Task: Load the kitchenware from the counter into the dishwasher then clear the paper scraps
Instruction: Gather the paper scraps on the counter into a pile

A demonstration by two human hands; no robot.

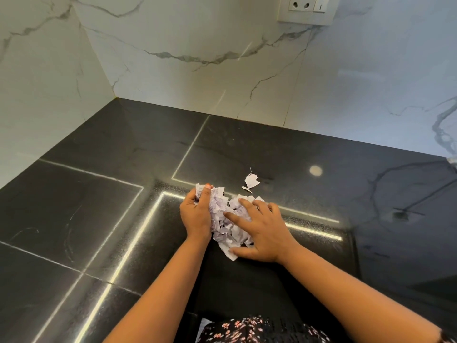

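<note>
Black polished counter [86, 219], white veined marble walls [197, 45], socket plate [306, 8] above. I observe the left hand [195, 215] clutching the paper scraps [218, 209]; the right hand [264, 231] presses them, fingers straight.

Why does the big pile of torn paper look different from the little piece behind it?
The crumpled heap of torn white paper scraps is many pieces bunched together; the small white paper scrap is a lone piece. The left hand grips the heap and the right hand presses on it; the small scrap lies farther back, untouched. Both are torn white paper on the shiny black stone counter.
</note>
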